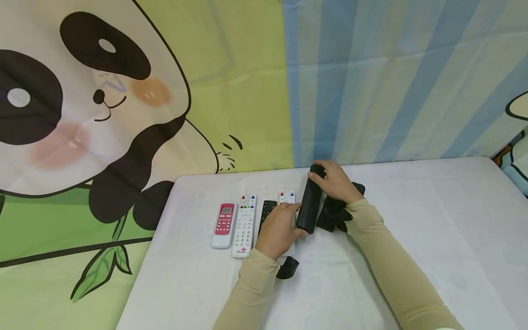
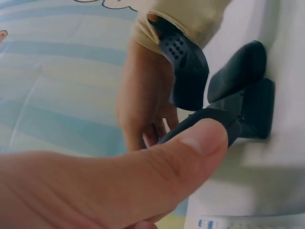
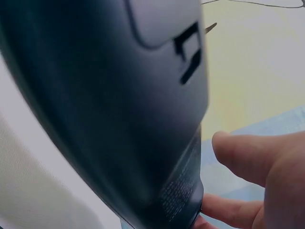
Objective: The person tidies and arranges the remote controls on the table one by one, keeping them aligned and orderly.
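Black remote between left hand and right hand, back face up; long axis runs from left fingers away to right fingers, far end leaning slightly right. Left thumb and fingers clamped on near end; right fingers curled on far end. White tabletop below; pink-faced remote left of left fingers. Beyond right fingers, blue-striped cloth; panda print farther left
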The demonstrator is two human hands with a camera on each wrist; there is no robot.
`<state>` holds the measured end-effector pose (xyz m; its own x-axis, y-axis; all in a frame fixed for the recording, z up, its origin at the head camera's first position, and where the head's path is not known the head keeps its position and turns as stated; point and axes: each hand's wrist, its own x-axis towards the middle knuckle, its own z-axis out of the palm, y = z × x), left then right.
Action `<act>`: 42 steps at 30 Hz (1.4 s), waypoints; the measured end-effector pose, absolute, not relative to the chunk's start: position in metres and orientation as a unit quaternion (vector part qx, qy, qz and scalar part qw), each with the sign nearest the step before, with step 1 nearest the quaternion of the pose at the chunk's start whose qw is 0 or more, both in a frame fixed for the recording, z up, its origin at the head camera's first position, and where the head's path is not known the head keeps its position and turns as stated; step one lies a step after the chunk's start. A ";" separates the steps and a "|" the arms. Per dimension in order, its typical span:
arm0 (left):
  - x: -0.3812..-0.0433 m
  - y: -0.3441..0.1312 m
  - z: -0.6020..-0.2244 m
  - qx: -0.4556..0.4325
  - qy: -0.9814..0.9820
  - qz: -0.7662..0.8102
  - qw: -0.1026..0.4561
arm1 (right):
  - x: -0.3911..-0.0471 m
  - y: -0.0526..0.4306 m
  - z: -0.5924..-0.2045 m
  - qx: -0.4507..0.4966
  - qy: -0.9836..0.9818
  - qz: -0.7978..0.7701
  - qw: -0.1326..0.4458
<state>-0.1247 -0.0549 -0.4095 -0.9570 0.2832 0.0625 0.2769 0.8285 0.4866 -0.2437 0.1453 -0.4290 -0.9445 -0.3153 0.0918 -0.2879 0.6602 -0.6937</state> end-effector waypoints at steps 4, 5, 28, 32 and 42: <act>-0.123 -0.055 -0.407 0.154 0.953 0.261 0.005 | -0.244 0.146 -0.429 -0.158 0.910 -0.383 0.021; -0.122 -0.055 -0.406 0.157 0.952 0.263 0.002 | -0.244 0.146 -0.429 -0.154 0.908 -0.390 0.023; -0.116 -0.057 -0.393 0.141 0.936 0.320 0.040 | -0.240 0.145 -0.422 -0.122 0.849 -0.514 0.017; -0.114 -0.057 -0.394 0.144 0.935 0.319 0.046 | -0.239 0.146 -0.424 -0.119 0.843 -0.524 0.014; -0.110 -0.058 -0.397 0.145 0.931 0.329 0.060 | -0.236 0.143 -0.422 -0.108 0.835 -0.540 0.024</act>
<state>-0.1096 -0.0577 -0.3974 -0.9509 0.3090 -0.0167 0.2299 0.7417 0.6301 -0.2356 0.1431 -0.4224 -0.9754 -0.2069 0.0766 -0.1547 0.3944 -0.9058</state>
